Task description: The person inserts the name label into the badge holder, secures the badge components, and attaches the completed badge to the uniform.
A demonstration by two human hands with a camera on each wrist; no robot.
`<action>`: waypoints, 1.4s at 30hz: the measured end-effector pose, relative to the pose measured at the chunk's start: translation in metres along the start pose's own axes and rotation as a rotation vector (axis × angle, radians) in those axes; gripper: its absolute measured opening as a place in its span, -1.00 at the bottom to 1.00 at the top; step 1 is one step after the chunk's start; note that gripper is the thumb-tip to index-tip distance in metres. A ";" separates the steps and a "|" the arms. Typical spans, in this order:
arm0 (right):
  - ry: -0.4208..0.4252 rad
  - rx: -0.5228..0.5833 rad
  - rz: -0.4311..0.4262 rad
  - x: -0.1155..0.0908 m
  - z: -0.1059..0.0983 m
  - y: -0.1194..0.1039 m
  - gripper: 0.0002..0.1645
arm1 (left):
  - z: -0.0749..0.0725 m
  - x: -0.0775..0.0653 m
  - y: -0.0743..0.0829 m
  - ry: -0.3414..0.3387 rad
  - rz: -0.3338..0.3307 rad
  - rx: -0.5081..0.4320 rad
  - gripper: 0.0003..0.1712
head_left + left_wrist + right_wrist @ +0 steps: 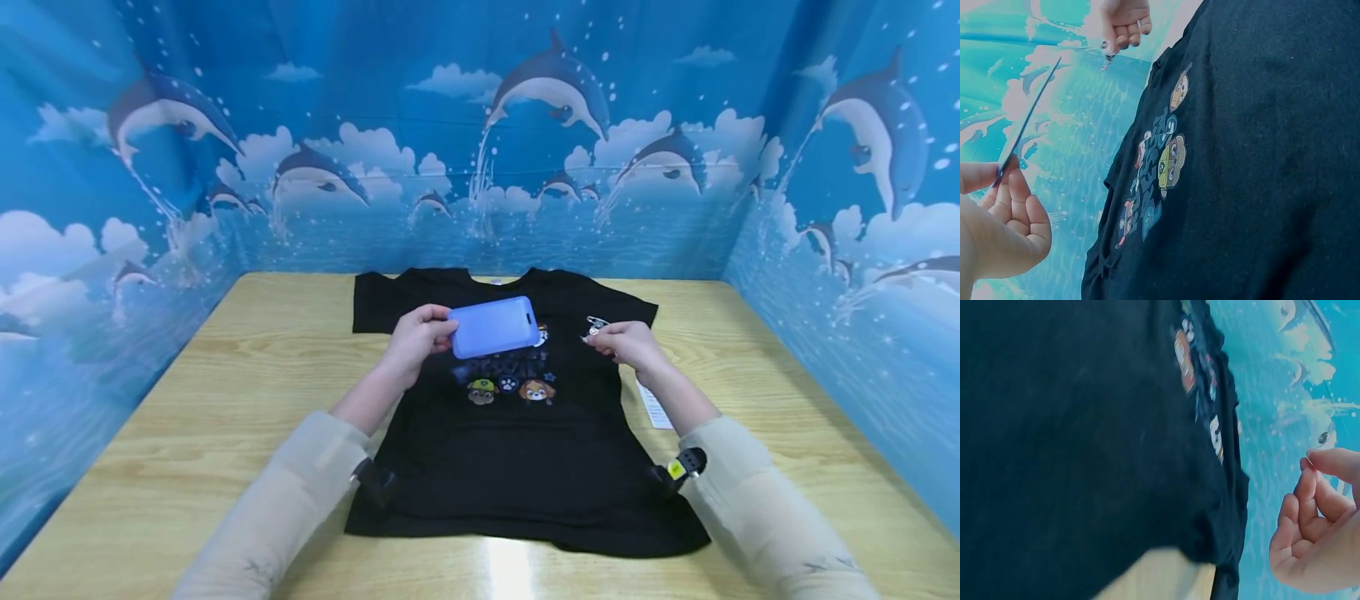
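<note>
My left hand (414,343) pinches one end of a flat blue card holder (495,327) with a slot at its other end. The left wrist view shows the card holder (1029,119) edge-on between thumb and fingers. To the right, my right hand (630,342) pinches a small silvery ornament (596,327) that looks like a safety pin with charms. Fingers hide part of it, and in the right wrist view it cannot be made out. Beneath both hands a black T-shirt (517,475) lies spread out, printed with cartoon dogs (536,391); the card holder covers part of the print.
The T-shirt lies on a light wooden table (277,350). A white label tag (654,406) pokes out by the shirt's right side, partly behind my right forearm. Blue dolphin-printed curtains (390,167) enclose the table at the back and both sides.
</note>
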State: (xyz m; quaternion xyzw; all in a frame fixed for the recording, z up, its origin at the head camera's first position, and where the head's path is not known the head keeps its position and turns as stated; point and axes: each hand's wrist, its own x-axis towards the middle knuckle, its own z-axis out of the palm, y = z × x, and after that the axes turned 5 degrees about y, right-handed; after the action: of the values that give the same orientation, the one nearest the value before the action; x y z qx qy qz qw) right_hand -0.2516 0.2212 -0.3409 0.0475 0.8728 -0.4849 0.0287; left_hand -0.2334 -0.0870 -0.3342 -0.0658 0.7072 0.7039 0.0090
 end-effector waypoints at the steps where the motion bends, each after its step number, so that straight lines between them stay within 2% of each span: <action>1: -0.005 -0.010 -0.006 0.000 -0.003 0.003 -0.71 | 0.000 0.000 0.000 -0.004 0.001 0.002 -0.77; 10: -0.036 -0.116 -0.042 -0.006 -0.027 0.025 -0.65 | 0.003 -0.001 0.001 -0.025 -0.016 0.017 -0.77; 16: -0.054 -0.169 -0.022 -0.007 -0.036 0.036 -0.65 | 0.004 0.000 0.000 -0.023 -0.041 0.042 -0.75; 21: -0.048 -0.174 -0.003 -0.004 -0.039 0.045 -0.70 | 0.004 0.000 -0.001 -0.029 -0.043 0.052 -0.74; 35: -0.025 -0.268 -0.050 0.003 -0.040 0.065 -0.77 | 0.005 0.001 -0.005 -0.046 -0.028 0.082 -0.76; 42: -0.067 -0.325 -0.067 0.002 -0.039 0.064 -0.83 | 0.005 0.000 -0.004 -0.061 -0.028 0.077 -0.76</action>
State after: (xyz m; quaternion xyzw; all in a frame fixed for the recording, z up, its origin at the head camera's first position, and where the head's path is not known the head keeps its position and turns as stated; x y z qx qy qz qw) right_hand -0.2468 0.2881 -0.3745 -0.0030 0.9394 -0.3393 0.0489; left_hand -0.2337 -0.0817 -0.3387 -0.0538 0.7322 0.6776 0.0429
